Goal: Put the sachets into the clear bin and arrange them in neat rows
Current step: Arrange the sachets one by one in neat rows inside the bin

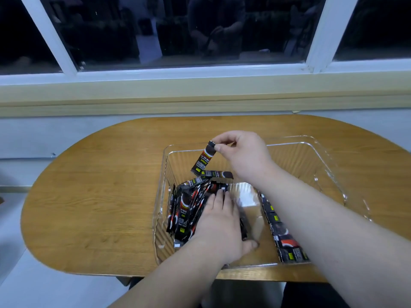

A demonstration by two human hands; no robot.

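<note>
A clear bin [320, 156] stands on the wooden table. Several black sachets [186, 207] stand packed together along its left wall, and my left hand [219, 221] lies flat against them with straight fingers and the thumb down on the bin floor. My right hand [242, 152] pinches one black sachet [203, 160] by its top end, so it hangs tilted above the bin's far left part. Another sachet [219, 174] lies flat behind the stack. A row of sachets [282, 232] lies under my right forearm.
The oval wooden table [100, 185] runs up to a wall under a window sill [200, 90]. The bin's right half shows bare ribbed floor [300, 174]. Bare tabletop extends left of the bin.
</note>
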